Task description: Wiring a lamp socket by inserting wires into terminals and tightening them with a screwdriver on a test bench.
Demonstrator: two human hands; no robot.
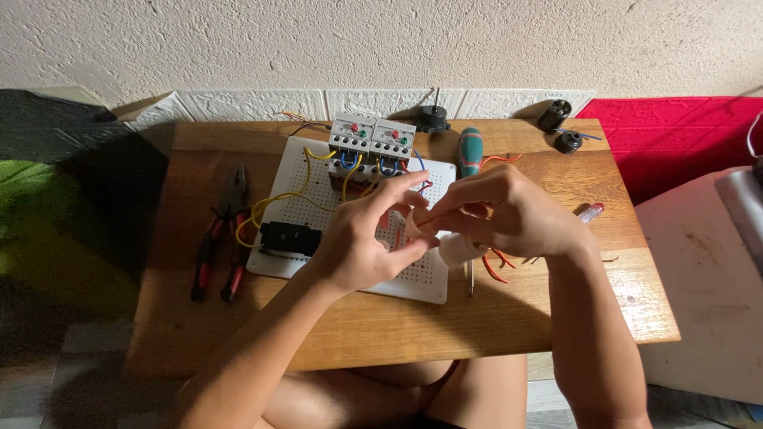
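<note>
My left hand (367, 237) and my right hand (509, 214) meet above a white perforated board (413, 280) on a small wooden table (381, 326). Between their fingertips they hold a small white cylindrical part (459, 248) with thin red wires (494, 266) hanging from it. At the far edge of the board sit two grey-white relay blocks (372, 143) with yellow and blue wires. A black block (289, 237) is mounted at the board's left side, joined by a yellow wire loop (262, 208).
Red-handled pliers (224, 238) lie left of the board. A teal-handled screwdriver (469, 151) lies beyond my right hand. Small black motors (433, 119) (555, 115) (567, 142) sit at the table's far edge. A red surface (675, 135) and a white object (707, 286) are to the right.
</note>
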